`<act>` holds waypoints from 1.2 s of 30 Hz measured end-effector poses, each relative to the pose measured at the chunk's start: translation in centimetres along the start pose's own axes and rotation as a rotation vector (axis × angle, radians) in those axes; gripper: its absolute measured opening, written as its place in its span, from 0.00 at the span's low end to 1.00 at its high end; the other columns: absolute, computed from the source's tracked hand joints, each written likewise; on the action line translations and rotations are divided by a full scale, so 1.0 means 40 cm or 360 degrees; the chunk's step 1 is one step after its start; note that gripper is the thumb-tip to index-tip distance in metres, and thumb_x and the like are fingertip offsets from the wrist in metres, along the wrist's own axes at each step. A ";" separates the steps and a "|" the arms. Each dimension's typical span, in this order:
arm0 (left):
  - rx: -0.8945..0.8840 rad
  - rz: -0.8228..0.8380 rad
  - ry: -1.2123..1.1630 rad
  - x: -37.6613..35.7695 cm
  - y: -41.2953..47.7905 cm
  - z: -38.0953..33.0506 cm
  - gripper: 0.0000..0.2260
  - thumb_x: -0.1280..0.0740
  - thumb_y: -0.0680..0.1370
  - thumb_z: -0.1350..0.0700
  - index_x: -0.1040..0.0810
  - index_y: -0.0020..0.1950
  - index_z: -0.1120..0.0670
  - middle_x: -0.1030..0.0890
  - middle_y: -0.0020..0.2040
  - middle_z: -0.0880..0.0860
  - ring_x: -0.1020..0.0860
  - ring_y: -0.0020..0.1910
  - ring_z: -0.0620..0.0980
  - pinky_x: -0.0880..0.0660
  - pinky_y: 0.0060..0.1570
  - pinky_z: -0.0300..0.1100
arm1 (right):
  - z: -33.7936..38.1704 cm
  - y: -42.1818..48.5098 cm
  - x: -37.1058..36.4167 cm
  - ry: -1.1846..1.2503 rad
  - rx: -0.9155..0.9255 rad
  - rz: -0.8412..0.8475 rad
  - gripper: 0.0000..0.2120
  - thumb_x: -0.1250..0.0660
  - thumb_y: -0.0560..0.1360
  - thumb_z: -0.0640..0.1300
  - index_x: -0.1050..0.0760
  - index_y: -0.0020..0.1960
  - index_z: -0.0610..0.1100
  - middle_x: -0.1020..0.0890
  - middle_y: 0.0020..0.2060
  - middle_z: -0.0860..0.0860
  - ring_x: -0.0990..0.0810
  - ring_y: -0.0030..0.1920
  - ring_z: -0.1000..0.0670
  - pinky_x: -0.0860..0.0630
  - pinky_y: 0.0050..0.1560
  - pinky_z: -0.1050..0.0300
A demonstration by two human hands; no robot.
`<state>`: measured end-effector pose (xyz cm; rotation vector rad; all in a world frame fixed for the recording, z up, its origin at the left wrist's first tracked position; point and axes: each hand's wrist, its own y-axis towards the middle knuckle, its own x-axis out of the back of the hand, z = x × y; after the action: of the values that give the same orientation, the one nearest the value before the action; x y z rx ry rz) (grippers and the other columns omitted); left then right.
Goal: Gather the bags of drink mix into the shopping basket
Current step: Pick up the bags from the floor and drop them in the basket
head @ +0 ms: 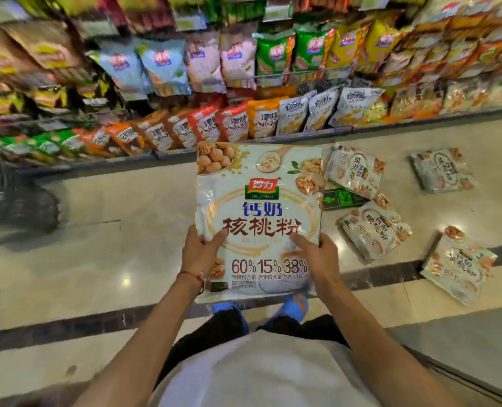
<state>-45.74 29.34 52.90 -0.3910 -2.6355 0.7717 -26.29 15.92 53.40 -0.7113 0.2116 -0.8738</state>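
Observation:
I hold a large white bag of drink mix, printed with walnuts, upright in front of me. My left hand grips its lower left edge with the thumb on the front. My right hand grips its lower right edge the same way. Several more bags of the same mix lie on the floor to the right: one just past the held bag, one below it, one farther right, one at the near right. A dark shopping basket stands blurred on the floor at the far left.
Store shelves packed with coloured snack bags run across the back, their base edge close to the floor bags. A green arrow sticker sits on the shiny tiled floor. My blue shoes stand below the held bag.

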 end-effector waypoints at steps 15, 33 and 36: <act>0.0093 -0.0540 -0.0487 0.563 0.110 0.084 0.16 0.26 0.76 0.51 0.26 0.61 0.51 0.16 0.51 0.53 0.16 0.48 0.54 0.17 0.45 0.53 | 0.064 -0.090 -0.619 -0.0436 0.0191 0.0441 0.15 0.21 0.73 0.44 0.20 0.56 0.45 0.12 0.49 0.47 0.12 0.47 0.44 0.15 0.54 0.40; 0.0346 -0.1130 -0.0850 1.015 0.427 0.013 0.19 0.27 0.75 0.44 0.26 0.60 0.51 0.15 0.50 0.53 0.14 0.42 0.54 0.16 0.39 0.55 | 0.235 0.071 -1.426 -0.0949 0.0150 0.1031 0.15 0.20 0.69 0.45 0.19 0.54 0.47 0.12 0.48 0.46 0.12 0.46 0.42 0.15 0.50 0.37; 0.0396 -0.1222 -0.0966 1.083 0.455 0.019 0.22 0.26 0.72 0.41 0.25 0.60 0.49 0.14 0.52 0.53 0.14 0.45 0.54 0.16 0.44 0.58 | 0.267 0.066 -1.571 -0.1089 0.0183 0.1150 0.17 0.20 0.67 0.46 0.20 0.53 0.47 0.12 0.47 0.45 0.12 0.46 0.41 0.15 0.50 0.37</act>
<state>-81.94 59.33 53.60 1.0136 -2.7834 1.0134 -59.98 70.11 52.82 -0.7160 -0.1922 0.0684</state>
